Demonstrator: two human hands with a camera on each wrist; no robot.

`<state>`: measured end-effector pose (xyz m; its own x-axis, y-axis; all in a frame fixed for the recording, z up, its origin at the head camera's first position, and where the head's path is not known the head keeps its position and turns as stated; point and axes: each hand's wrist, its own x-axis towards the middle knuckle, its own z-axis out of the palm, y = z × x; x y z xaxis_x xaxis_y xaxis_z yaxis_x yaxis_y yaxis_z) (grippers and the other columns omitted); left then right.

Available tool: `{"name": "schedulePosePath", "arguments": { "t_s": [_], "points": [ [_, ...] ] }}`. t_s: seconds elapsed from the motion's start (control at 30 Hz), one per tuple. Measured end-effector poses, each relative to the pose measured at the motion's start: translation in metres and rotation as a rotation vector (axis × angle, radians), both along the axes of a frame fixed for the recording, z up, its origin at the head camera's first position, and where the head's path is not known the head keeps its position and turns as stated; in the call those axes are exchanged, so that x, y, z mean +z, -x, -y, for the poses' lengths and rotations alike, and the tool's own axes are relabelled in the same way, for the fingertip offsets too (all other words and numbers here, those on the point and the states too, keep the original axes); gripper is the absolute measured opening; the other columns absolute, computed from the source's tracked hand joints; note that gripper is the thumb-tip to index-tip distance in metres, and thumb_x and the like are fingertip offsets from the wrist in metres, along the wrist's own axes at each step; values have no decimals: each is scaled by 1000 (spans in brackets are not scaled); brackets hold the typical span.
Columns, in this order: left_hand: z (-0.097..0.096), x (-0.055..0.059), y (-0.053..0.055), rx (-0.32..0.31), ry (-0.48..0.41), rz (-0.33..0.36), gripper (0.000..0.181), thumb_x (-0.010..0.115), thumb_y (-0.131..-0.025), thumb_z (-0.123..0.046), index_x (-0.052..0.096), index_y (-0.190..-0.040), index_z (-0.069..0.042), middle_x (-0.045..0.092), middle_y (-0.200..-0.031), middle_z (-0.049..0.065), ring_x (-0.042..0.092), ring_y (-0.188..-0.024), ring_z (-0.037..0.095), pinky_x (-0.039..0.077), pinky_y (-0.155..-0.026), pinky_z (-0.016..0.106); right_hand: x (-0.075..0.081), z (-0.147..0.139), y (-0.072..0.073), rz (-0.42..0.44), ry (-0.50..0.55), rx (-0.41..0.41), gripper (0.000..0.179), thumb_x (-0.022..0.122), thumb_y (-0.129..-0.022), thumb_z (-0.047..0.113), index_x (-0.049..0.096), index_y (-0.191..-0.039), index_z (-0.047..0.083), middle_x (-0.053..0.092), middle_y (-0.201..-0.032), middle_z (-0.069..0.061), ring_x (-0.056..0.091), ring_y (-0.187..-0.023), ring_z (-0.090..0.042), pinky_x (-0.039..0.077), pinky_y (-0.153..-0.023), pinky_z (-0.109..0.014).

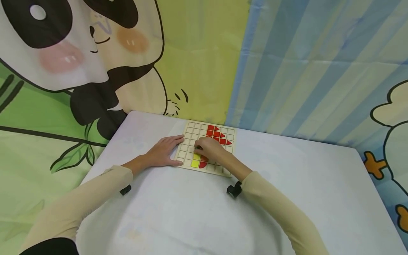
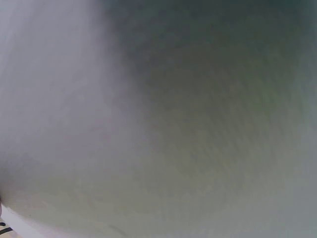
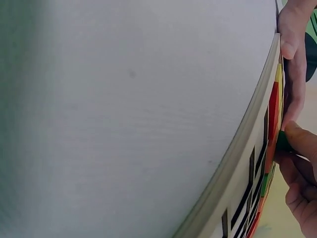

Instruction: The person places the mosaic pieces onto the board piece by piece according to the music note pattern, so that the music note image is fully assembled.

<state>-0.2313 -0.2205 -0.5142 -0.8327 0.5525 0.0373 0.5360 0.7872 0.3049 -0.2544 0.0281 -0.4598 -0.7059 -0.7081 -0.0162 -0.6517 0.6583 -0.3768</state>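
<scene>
A pale wooden grid board (image 1: 185,148) lies on the white table. My left hand (image 1: 160,152) rests at the board's left side, fingers extended, thumb by the near left corner. Over the middle of the board, my right hand (image 1: 211,148) pinches a small green piece (image 3: 283,142) between thumb and finger, as the right wrist view shows. Red pieces (image 1: 216,134) with pointed right ends form rows in the far part of the grid. Nearer me, yellow square pieces (image 1: 195,163) sit beside a red rounded piece (image 1: 203,164). My right hand hides some central cells.
The white tabletop (image 1: 296,184) stretches to the right and toward me. Behind it hangs a printed cloth backdrop (image 1: 204,60) with a panda and blue stripes. Black wrist cameras hang beneath both forearms. Cloth and shadow, blurred, fill the left wrist view.
</scene>
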Motion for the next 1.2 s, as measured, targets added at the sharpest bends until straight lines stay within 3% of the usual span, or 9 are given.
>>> {"name": "schedulePosePath", "arguments": {
  "t_s": [0.2,0.43,0.87,1.2],
  "points": [
    [2,-2,2,3,18,-2,105,56,-77,-78,23,-155,-17,20,-163,1,24,-148,25,21,-118,52,0,2,-1,-32,13,10,15,66,-92,26,72,-96,12,72,-91,-1,62,-80,-13,53,-77,-27],
    [1,2,2,11,12,13,104,58,-77,-75,23,-155,-17,20,-163,1,23,-148,25,20,-118,52,4,-1,-2,-60,-22,22,13,66,-92,24,71,-91,12,69,-86,-1,58,-75,-13,50,-70,-26],
    [1,1,1,7,22,15,105,56,-77,-78,22,-155,-17,19,-163,1,22,-148,25,21,-118,51,-2,-4,-4,-195,-82,75,17,63,-94,29,70,-93,14,68,-88,-1,62,-80,-14,53,-72,-26],
    [0,0,0,-3,2,-5,103,60,-77,-73,25,-155,-14,22,-162,4,25,-147,28,22,-117,53,12,-6,6,-91,-204,255,15,63,-94,17,75,-98,9,69,-95,-8,65,-89,-21,54,-82,-29]
  ]
}}
